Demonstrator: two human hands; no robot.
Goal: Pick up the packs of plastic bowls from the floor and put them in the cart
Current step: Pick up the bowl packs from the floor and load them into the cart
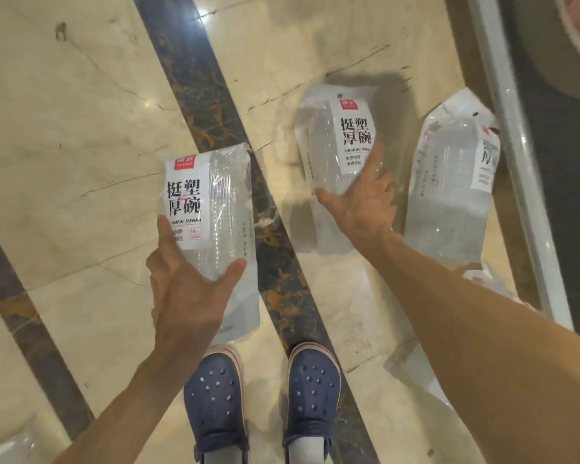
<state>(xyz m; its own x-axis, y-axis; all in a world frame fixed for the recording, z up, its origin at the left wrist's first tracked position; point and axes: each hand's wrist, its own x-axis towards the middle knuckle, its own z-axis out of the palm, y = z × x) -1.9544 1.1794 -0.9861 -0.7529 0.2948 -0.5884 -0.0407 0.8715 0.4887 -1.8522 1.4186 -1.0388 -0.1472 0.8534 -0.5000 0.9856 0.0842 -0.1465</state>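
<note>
Glossy clear plastic bowl packs lie on a polished marble floor beside blue perforated rubbery clogs.

Three packs of plastic bowls counted, one at centre left, one at upper centre, one at right, two hands seen, left hand, right hand, two blue clogs at bottom centre
</note>
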